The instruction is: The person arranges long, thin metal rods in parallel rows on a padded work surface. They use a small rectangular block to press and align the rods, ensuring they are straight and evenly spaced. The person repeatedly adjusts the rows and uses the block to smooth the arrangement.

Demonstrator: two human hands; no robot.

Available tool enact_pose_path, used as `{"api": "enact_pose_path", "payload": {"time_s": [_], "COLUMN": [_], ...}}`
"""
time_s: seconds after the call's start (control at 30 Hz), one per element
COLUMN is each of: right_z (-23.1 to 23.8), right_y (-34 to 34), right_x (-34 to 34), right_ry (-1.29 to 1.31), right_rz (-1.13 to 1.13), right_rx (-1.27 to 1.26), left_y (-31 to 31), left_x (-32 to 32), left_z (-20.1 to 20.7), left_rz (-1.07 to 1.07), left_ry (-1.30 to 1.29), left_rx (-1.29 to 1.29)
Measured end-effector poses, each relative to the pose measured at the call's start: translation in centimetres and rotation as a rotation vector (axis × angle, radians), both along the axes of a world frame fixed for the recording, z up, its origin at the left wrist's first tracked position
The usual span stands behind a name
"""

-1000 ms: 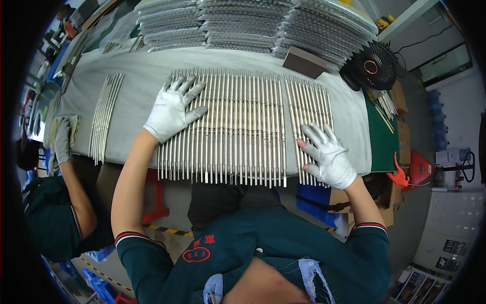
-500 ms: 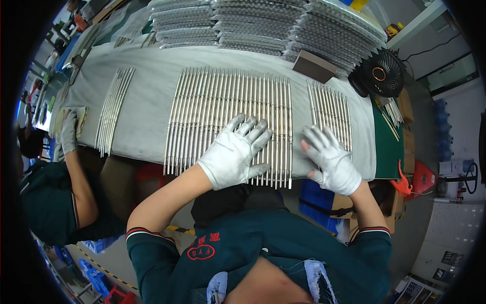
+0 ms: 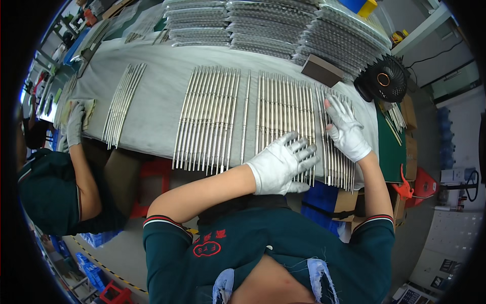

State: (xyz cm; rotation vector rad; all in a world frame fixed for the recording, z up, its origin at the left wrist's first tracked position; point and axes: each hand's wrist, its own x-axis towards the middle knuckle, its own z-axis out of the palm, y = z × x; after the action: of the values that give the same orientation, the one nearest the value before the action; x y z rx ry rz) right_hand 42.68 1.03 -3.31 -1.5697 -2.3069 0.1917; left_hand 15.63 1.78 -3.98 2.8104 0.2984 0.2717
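Slim, shiny metal rods lie side by side on a pale cloth in separate groups. My left hand [image 3: 283,164], in a grey-white glove, rests flat with fingers spread over the near ends of the middle group of rods [image 3: 284,106]. My right hand [image 3: 347,129], gloved with a bare thumb and a bare fingertip showing, lies stretched out across the right group of rods [image 3: 336,169]. Left of the middle group is one single rod [image 3: 246,111], then a wider group of rods [image 3: 207,116]. Neither hand grips a rod.
Another small row of rods [image 3: 124,104] lies farther left, near a co-worker's gloved hand [image 3: 76,121] on a cloth. Stacked plastic-wrapped trays [image 3: 263,30] line the back. A dark block [image 3: 322,70] and a black fan [image 3: 383,79] stand at the back right.
The broad row of rods has split: its right part has slid right with my left hand, leaving a gap and a lone rod. My right hand has moved right and away, onto the right group.
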Motion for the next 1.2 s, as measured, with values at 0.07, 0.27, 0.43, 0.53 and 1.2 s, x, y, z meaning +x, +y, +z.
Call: {"api": "enact_pose_path", "payload": {"time_s": [0.07, 0.27, 0.43, 0.53, 1.2], "right_z": [-0.9, -1.4, -1.0, -0.9, -1.3], "right_y": [-1.2, -3.5, -2.8, -2.7, -2.6], "right_x": [1.7, 3.6, 1.4, 0.6, -0.1], "right_ry": [-0.015, -0.154, -0.150, -0.152, -0.130], "right_rz": [-0.030, 0.003, 0.059, 0.056, 0.038], "right_rx": [-0.004, -0.067, -0.096, -0.094, -0.044], "left_y": [-0.4, 7.7, 7.9, 7.3, 6.5], "left_x": [-1.3, -14.4, -15.8, -13.9, -10.2], "left_z": [1.7, 3.0, 1.8, 2.8, 1.5], "left_rz": [0.025, 0.984, 1.193, 1.256, 1.155], "left_ry": [-0.056, 0.307, 0.077, 0.115, 0.109], "left_rx": [-0.073, 0.377, 0.159, 0.110, 0.169]}}
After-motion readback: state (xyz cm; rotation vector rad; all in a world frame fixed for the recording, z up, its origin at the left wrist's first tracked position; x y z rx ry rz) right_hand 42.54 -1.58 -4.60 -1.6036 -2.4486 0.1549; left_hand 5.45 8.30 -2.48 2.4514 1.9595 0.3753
